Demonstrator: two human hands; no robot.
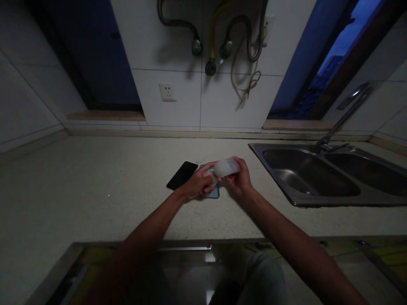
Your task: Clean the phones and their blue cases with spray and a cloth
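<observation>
My right hand (242, 178) is closed around a small whitish, translucent bottle (225, 167), tilted on its side above the counter. Its rounded end points toward my left hand (197, 183). The fingers of that hand are curled round a clear, shiny piece (211, 174) close to the bottle's end; in the dim light I cannot make out what the piece is. Beneath my hands lies a flat light-blue item (214, 193), partly covered by them. A black phone-like slab (182, 176) rests on the counter beside my left hand.
The pale countertop (133, 169) runs along a tiled wall. To the right is a steel double sink (288, 195) with a tall faucet (337, 116). Hoses and a looped cord (247, 90) hang above, near a wall socket (167, 92). A metal handle (187, 248) sits below the counter edge.
</observation>
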